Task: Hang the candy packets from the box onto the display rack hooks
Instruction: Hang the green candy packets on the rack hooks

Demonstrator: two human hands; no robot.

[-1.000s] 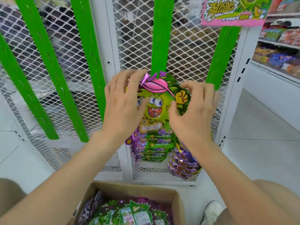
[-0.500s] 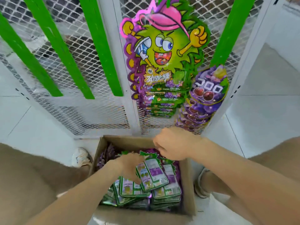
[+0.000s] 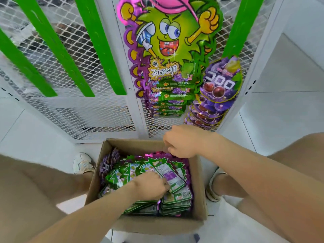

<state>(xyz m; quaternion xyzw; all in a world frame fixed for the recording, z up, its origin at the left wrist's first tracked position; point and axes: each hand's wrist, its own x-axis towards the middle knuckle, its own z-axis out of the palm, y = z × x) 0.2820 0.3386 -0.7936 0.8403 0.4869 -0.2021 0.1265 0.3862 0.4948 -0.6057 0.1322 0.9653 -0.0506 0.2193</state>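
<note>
Reaching back into the box (image 3: 157, 224), both hands have dropped from the hung packets (image 3: 166, 50) on the display rack (image 3: 70, 111), which they were touching a second ago. The left hand (image 3: 150, 185) curls its fingers onto the edge of the uppermost candy packet (image 3: 169, 176), which lies label side up on the stack. The right hand (image 3: 180, 141) hovers at the far rim with fingers curled; whether it holds anything cannot be told. A new pick-and-hang cycle appears begun, with many packets still boxed.

Box (image 3: 199, 193) is plain matt brown cardboard. Candy packets (image 3: 173, 197) are made of glossy, crinkly foil-like plastic. Rack (image 3: 112, 109) is done in white-painted metal mesh, green strips (image 3: 98, 46) look smooth.
</note>
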